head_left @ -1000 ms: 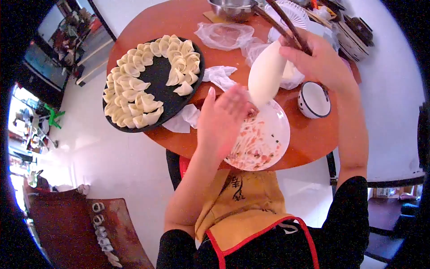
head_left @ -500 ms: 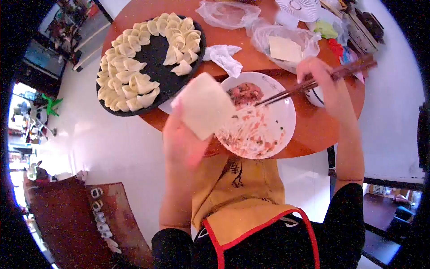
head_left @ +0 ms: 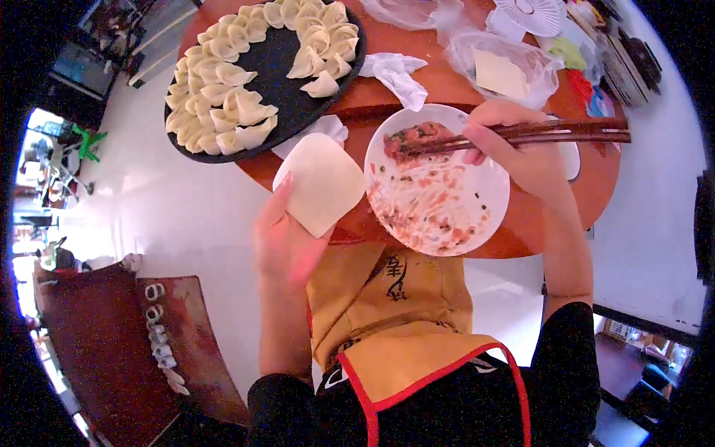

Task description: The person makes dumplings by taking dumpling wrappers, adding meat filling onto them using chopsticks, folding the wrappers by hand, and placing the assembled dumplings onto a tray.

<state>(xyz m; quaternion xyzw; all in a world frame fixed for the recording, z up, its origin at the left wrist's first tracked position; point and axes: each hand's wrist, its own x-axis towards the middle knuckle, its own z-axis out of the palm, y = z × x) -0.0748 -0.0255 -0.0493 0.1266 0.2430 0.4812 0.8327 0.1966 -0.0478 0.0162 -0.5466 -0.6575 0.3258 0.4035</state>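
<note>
My left hand (head_left: 290,235) holds a pale square dumpling wrapper (head_left: 322,185) flat on its fingers, thumb along the edge, just left of the white plate. In my right hand (head_left: 510,138) is a pair of dark wooden chopsticks (head_left: 573,132), gripped above the plate's right side. Their tips touch the pink minced filling (head_left: 417,138) flecked with green at the far part of the white plate (head_left: 484,167). Smears of filling cover much of the plate. Beyond the left hand, a round black tray (head_left: 287,67) carries many folded dumplings (head_left: 216,93) around its rim.
The round red-brown table (head_left: 439,82) also holds crumpled tissue (head_left: 398,74), a plastic bag with more wrappers (head_left: 500,73), and a white slotted plastic piece (head_left: 527,15) at the back. Part of a white bowl (head_left: 570,158) shows behind my right wrist. A brown bench (head_left: 112,357) stands lower left.
My right hand has moved left and brought the chopsticks' tips into the filling. My left hand, with the wrapper, has shifted slightly left and down. The view has tilted a little.
</note>
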